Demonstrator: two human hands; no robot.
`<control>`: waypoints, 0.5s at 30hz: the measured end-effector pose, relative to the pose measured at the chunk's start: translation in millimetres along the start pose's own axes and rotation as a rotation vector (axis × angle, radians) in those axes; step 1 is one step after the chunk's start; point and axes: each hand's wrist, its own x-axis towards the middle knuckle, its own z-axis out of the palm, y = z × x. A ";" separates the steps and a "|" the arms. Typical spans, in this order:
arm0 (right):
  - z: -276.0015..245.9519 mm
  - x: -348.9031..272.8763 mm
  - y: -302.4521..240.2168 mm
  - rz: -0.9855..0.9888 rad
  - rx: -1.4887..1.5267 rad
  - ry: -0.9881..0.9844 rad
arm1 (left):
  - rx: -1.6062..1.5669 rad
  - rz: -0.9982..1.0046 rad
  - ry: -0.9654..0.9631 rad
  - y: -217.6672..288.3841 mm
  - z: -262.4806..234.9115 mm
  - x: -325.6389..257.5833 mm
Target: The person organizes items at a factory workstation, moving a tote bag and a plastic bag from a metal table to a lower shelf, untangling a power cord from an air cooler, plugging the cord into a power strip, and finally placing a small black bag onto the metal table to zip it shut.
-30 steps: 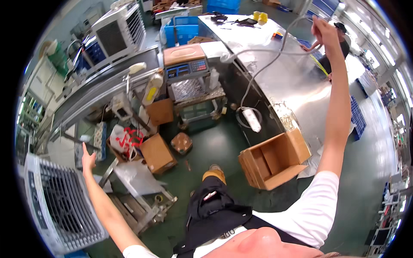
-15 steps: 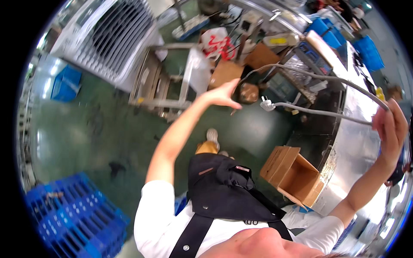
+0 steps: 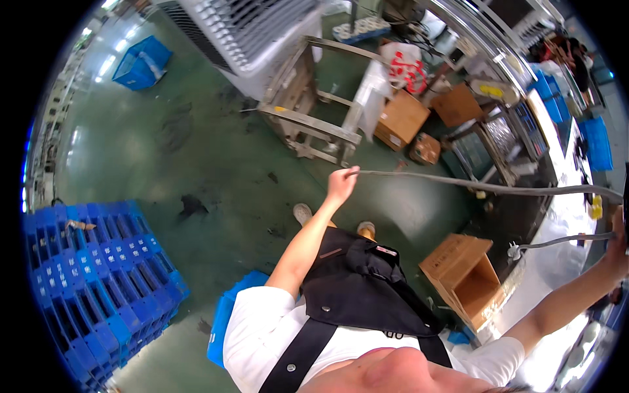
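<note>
A grey power cable stretches nearly straight between my two hands, sagging a little. My left hand, out in front over the floor, is closed around one end of it. At the far right rim, above the metal worktop, my right hand grips the cable, its fingers partly cut off by the picture's dark edge. From that hand a shorter length hangs leftward and ends in a pale plug.
An open cardboard box stands below the worktop. A metal frame and a closed carton are ahead, beside a large white louvred unit. Stacked blue pallets stand at left; a blue crate is behind my left arm.
My left hand has gone from open with spread fingers to closed on the cable's end. The cable is pulled straighter, and my right hand is farther right. The view has turned.
</note>
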 end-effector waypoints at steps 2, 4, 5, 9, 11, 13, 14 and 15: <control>19.5 -2.4 29.7 0.209 -0.191 -0.054 | -0.139 -0.001 0.356 -7.3 -75.3 -9.3; 109.8 4.8 67.2 0.304 -0.298 -0.110 | -0.422 -0.263 0.665 -15.5 -163.8 -18.1; 177.6 11.0 72.4 0.270 -0.292 -0.204 | -0.589 -0.307 0.823 -19.2 -210.8 -25.9; 379.5 22.9 125.4 0.176 -0.271 -0.334 | -0.837 -0.172 1.063 -27.3 -351.7 -78.4; 437.2 32.0 150.6 0.225 -0.138 -0.247 | -0.894 -0.121 1.084 -15.9 -386.5 -87.5; 489.5 53.0 146.9 0.225 -0.023 -0.173 | -0.872 -0.078 1.102 -14.2 -417.7 -96.0; 514.2 64.9 140.7 0.271 0.059 -0.150 | -0.889 -0.034 1.093 -14.8 -431.7 -98.8; 534.7 74.2 144.4 0.276 0.096 -0.123 | -0.908 0.005 1.076 -16.4 -442.1 -101.0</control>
